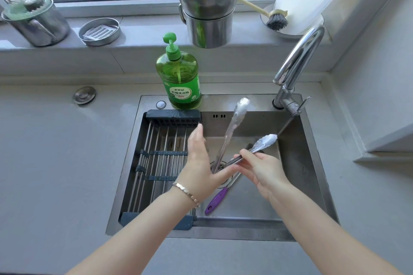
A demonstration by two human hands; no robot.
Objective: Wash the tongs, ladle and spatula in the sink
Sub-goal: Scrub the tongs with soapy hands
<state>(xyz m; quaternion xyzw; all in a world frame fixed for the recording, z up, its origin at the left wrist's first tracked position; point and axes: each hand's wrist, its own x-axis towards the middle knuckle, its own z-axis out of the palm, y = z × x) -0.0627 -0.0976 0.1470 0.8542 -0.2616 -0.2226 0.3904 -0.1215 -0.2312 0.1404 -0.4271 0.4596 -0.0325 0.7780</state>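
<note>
Tongs point(237, 140) sit spread in a V over the sink point(312, 163), both tips coated in white foam; one arm runs up toward the soap bottle point(180, 73), other arm points right toward the faucet point(297, 69). R hand point(261, 169) pinches the right-pointing arm near its middle, fingers curled round the metal; foamy tip of that arm lies just beyond the fingertips, up & to the right. L hand point(201, 163) is flat, fingers straight & together, palm facing right, thumb reaching toward the tongs' hinge end; whether the thumb actually touches the metal, can't tell. Hinge end sits between the two hands, above the drain.

Purple-handled utensil point(218, 198) lies on the sink floor below both hands, handle toward the near edge, shaft running up under the R hand; its working end is hidden, so can't say if it's ladle or spatula. Dark rack point(161, 163) w/ metal rods fills the sink's left part, just left of the L hand; bracelet point(187, 193) on the L wrist.

Sill behind the counter point(55, 163) holds stacked steel pots point(207, 9), a round tin point(99, 31), a lidded steel cup point(33, 20), a dish brush point(276, 19).
</note>
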